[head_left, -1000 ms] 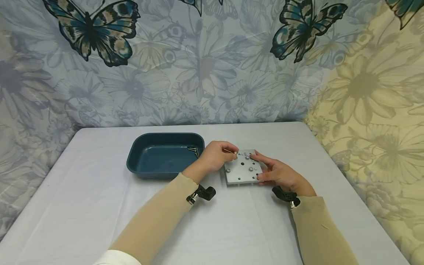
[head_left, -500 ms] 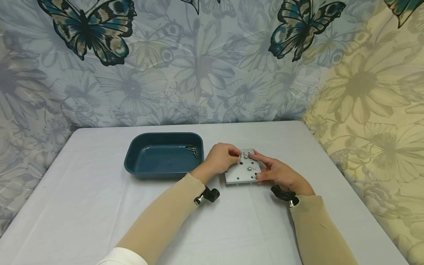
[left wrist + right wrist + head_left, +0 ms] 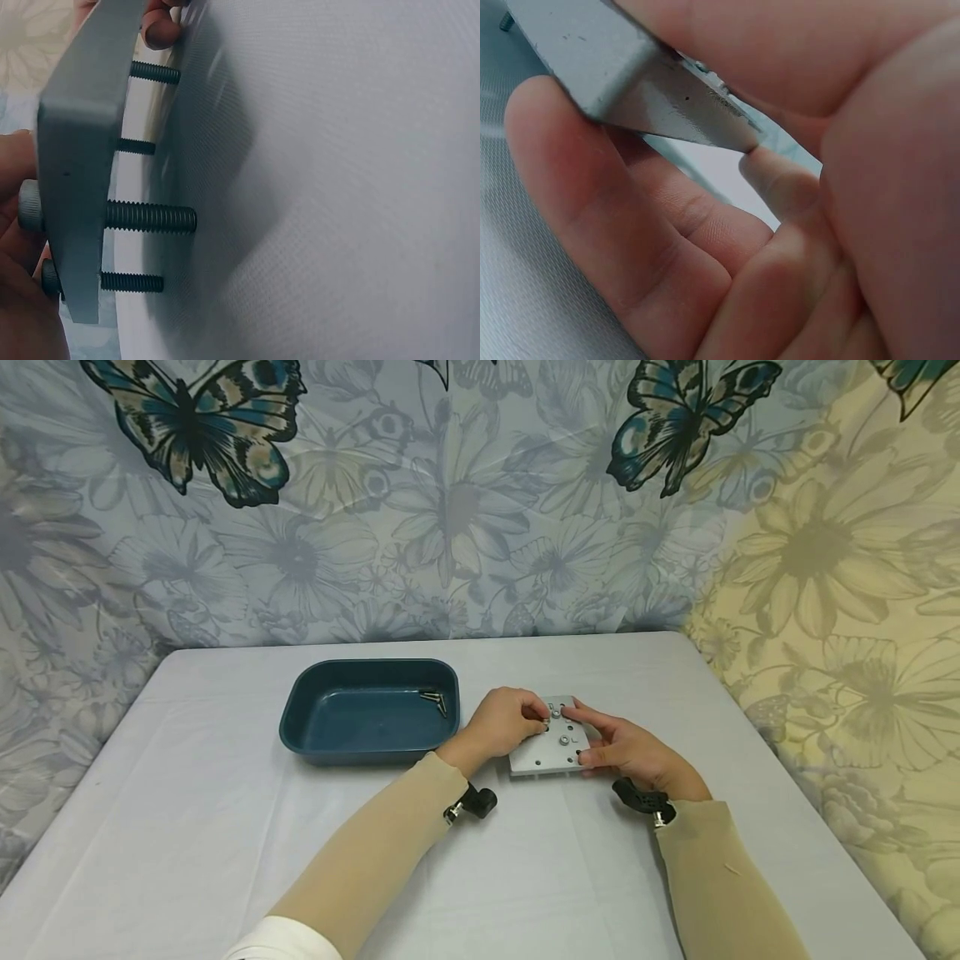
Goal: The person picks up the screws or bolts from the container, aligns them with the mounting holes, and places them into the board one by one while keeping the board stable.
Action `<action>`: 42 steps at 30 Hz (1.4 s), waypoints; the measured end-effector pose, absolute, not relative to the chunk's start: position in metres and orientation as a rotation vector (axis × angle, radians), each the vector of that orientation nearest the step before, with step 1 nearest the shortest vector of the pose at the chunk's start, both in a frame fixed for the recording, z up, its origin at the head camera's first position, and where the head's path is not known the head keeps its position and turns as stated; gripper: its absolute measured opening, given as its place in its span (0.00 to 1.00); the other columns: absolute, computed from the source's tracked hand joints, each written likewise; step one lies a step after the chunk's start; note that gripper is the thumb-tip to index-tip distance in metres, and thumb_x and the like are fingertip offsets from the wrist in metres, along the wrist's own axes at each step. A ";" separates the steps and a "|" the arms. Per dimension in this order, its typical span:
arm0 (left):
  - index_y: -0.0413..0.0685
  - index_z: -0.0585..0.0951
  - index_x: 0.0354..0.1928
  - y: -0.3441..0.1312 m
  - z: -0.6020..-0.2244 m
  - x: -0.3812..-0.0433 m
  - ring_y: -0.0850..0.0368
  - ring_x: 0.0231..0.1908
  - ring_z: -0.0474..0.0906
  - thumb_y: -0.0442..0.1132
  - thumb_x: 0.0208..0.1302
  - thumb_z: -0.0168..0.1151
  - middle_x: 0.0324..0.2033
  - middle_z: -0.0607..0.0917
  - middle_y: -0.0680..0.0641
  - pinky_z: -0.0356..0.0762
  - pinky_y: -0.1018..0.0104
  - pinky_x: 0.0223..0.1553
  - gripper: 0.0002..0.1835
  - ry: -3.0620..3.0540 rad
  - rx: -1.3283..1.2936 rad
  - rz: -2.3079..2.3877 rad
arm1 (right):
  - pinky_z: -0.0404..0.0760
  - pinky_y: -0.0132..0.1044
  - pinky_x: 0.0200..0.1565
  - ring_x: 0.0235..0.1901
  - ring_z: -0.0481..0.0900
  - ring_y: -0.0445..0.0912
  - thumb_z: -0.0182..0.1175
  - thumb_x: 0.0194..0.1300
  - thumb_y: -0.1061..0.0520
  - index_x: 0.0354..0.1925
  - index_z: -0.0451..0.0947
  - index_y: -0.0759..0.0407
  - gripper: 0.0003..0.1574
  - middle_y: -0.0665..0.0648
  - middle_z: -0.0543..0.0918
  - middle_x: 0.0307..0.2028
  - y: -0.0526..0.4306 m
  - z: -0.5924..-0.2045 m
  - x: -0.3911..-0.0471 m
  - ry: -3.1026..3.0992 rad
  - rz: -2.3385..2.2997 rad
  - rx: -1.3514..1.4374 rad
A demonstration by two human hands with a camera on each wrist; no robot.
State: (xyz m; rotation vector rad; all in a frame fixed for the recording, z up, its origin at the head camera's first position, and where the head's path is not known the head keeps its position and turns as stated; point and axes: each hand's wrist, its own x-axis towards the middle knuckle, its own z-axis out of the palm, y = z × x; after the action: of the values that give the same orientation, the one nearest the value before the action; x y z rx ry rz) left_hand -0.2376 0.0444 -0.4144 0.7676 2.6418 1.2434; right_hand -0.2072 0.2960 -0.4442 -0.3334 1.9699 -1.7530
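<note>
A silver metal plate (image 3: 551, 758) with several holes and bolts is raised on its bolt ends just above the white table. My right hand (image 3: 637, 760) grips the plate's right edge, thumb at the near side and fingers at the far side. In the right wrist view its fingers (image 3: 562, 150) lie around the plate's corner. My left hand (image 3: 501, 722) is over the plate's left part, thumb and forefinger pinching a small screw at a hole, mostly hidden by the fingertips. In the left wrist view, threaded bolt shanks (image 3: 154, 216) stick out beneath the plate, below round bolt heads (image 3: 31, 206).
A dark teal tray (image 3: 330, 756) stands left of the plate, with a few screws (image 3: 435, 700) in its right end. White cloth covers the table (image 3: 225, 827). A floral butterfly curtain (image 3: 457, 518) hangs behind its far edge.
My left hand has moved slightly right and down from the plate's upper left corner toward its middle, with the small screw. The right hand keeps its grip on the plate.
</note>
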 end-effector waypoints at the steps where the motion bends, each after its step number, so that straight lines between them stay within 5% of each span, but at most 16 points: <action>1: 0.54 0.88 0.41 0.044 -0.415 -0.238 0.68 0.37 0.79 0.37 0.63 0.71 0.32 0.85 0.61 0.75 0.72 0.43 0.05 2.632 0.772 1.249 | 0.84 0.40 0.40 0.46 0.78 0.49 0.70 0.61 0.67 0.76 0.59 0.55 0.51 0.49 0.37 0.78 0.296 -0.444 -0.207 1.968 -1.754 -0.335; 19: 0.54 0.87 0.47 0.042 -0.416 -0.239 0.65 0.43 0.79 0.35 0.65 0.68 0.40 0.84 0.60 0.75 0.69 0.46 0.10 2.578 0.806 1.222 | 0.85 0.41 0.40 0.42 0.80 0.47 0.69 0.60 0.69 0.77 0.57 0.55 0.52 0.48 0.36 0.79 0.295 -0.443 -0.207 1.940 -1.771 -0.327; 24: 0.55 0.86 0.53 0.036 -0.406 -0.239 0.64 0.53 0.77 0.36 0.63 0.71 0.48 0.85 0.60 0.75 0.65 0.52 0.17 2.318 0.556 1.640 | 0.85 0.41 0.40 0.43 0.80 0.48 0.70 0.60 0.68 0.77 0.58 0.55 0.52 0.50 0.37 0.79 0.295 -0.444 -0.207 1.959 -1.759 -0.327; 27: 0.48 0.82 0.59 0.027 -0.388 -0.236 0.61 0.59 0.74 0.31 0.62 0.70 0.56 0.83 0.53 0.73 0.64 0.57 0.22 1.987 0.381 2.077 | 0.85 0.41 0.40 0.43 0.80 0.48 0.70 0.60 0.67 0.76 0.58 0.55 0.51 0.51 0.37 0.79 0.296 -0.444 -0.208 1.968 -1.758 -0.336; 33: 0.34 0.74 0.65 -0.018 -0.348 -0.229 0.52 0.65 0.69 0.22 0.67 0.60 0.66 0.72 0.43 0.70 0.62 0.61 0.24 1.556 0.327 2.554 | 0.85 0.42 0.40 0.43 0.81 0.46 0.69 0.60 0.69 0.77 0.57 0.57 0.52 0.51 0.36 0.79 0.295 -0.447 -0.208 1.935 -1.781 -0.358; 38: 0.35 0.72 0.65 -0.074 -0.336 -0.237 0.47 0.69 0.63 0.23 0.71 0.55 0.70 0.63 0.45 0.66 0.54 0.64 0.21 1.474 0.391 2.535 | 0.85 0.42 0.40 0.45 0.80 0.46 0.69 0.60 0.69 0.77 0.58 0.56 0.51 0.50 0.37 0.79 0.294 -0.446 -0.207 1.960 -1.767 -0.364; 42: 0.39 0.72 0.68 -0.109 -0.347 -0.245 0.48 0.69 0.64 0.26 0.71 0.58 0.71 0.65 0.45 0.64 0.55 0.66 0.25 1.753 0.326 2.275 | 0.85 0.43 0.41 0.46 0.80 0.47 0.69 0.60 0.69 0.76 0.58 0.56 0.51 0.50 0.37 0.79 0.294 -0.445 -0.206 1.967 -1.761 -0.355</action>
State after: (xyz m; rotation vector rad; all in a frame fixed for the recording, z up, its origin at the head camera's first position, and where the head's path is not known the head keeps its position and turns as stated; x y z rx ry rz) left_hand -0.2449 -0.1087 -0.3469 0.3261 1.7527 2.2745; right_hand -0.2065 0.2940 -0.4448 -0.3554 1.9668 -1.7607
